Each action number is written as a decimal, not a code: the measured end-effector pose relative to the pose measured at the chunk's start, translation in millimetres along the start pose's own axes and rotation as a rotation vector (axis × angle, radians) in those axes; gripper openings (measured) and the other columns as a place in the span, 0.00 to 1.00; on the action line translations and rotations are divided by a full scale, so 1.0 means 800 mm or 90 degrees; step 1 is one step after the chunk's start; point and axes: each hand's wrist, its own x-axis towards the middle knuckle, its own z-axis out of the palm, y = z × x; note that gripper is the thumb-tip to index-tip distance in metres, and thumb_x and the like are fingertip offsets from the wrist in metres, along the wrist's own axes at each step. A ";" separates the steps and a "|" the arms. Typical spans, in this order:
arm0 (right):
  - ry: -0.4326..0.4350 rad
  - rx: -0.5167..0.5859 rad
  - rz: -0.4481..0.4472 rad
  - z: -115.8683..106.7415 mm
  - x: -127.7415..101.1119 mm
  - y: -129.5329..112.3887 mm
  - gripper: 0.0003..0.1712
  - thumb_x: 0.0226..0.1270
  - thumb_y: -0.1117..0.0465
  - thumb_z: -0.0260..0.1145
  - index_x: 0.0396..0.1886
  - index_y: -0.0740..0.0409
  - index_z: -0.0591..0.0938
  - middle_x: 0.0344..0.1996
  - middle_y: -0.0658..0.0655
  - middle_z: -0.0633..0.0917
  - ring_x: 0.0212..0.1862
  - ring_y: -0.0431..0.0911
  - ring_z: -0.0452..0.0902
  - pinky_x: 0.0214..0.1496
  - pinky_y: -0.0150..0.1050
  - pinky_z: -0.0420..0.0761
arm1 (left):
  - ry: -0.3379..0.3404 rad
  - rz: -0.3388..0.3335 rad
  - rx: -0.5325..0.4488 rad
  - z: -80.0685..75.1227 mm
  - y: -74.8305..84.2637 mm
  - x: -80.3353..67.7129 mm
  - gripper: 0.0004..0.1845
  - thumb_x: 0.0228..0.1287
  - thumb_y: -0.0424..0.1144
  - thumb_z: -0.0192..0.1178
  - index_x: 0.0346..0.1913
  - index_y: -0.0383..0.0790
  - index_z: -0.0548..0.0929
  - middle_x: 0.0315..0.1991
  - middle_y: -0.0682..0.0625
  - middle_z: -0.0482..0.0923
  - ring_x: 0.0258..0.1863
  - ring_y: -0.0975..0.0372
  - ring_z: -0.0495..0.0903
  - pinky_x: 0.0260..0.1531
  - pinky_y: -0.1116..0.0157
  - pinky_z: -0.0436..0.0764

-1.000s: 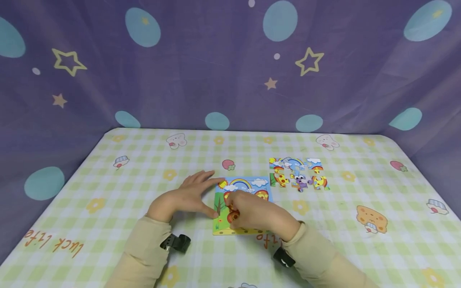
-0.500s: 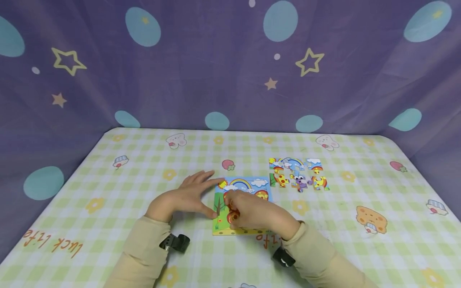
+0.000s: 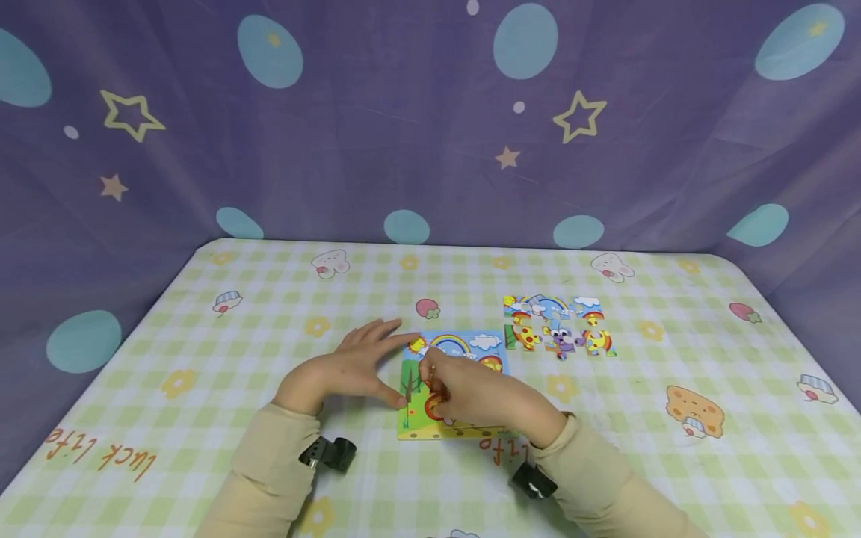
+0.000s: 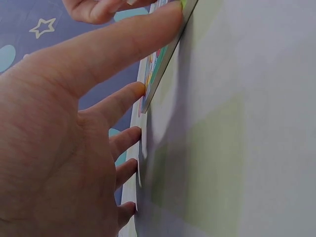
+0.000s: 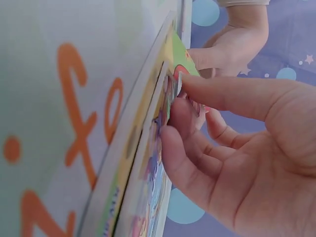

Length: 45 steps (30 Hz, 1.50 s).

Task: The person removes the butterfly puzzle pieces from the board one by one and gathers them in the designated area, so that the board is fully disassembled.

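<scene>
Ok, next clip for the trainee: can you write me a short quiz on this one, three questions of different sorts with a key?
1. Choose one. The right hand:
A) lies flat with fingers spread
B) pinches a puzzle piece
C) is out of view

2. True or false: the left hand touches the puzzle board.

3. Fill in the blank: in the head view, the other pieces lie to the ____ of the board.

Key:
1. B
2. True; its thumb and index fingertip meet the edge.
3. right
</scene>
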 end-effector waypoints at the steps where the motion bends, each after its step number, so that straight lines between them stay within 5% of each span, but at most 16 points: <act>1: 0.003 0.002 -0.003 -0.001 0.000 0.000 0.15 0.65 0.70 0.67 0.42 0.55 0.70 0.26 0.50 0.74 0.28 0.41 0.68 0.31 0.35 0.69 | -0.001 0.000 0.001 0.000 0.000 0.000 0.53 0.47 0.53 0.75 0.77 0.51 0.62 0.79 0.43 0.44 0.77 0.42 0.39 0.72 0.40 0.42; 17: 0.007 0.049 -0.036 -0.022 -0.004 0.002 0.07 0.69 0.69 0.63 0.42 0.56 0.75 0.34 0.50 0.83 0.34 0.39 0.78 0.37 0.36 0.78 | -0.001 -0.008 0.003 0.000 0.000 0.002 0.53 0.47 0.54 0.76 0.77 0.51 0.61 0.79 0.44 0.43 0.77 0.43 0.38 0.72 0.39 0.42; 25: 0.015 0.080 -0.014 -0.041 -0.009 0.007 0.07 0.69 0.68 0.65 0.41 0.57 0.75 0.30 0.49 0.84 0.27 0.40 0.74 0.28 0.33 0.73 | 0.002 -0.009 0.011 0.000 0.000 0.003 0.53 0.47 0.55 0.76 0.77 0.51 0.61 0.79 0.44 0.44 0.77 0.43 0.38 0.72 0.39 0.42; 45: 0.052 0.075 -0.041 -0.093 -0.032 0.039 0.09 0.69 0.70 0.62 0.47 0.60 0.80 0.32 0.57 0.87 0.35 0.54 0.81 0.37 0.39 0.78 | 0.009 -0.001 0.000 0.001 -0.001 0.002 0.53 0.45 0.53 0.76 0.76 0.50 0.62 0.79 0.42 0.45 0.77 0.42 0.39 0.73 0.41 0.41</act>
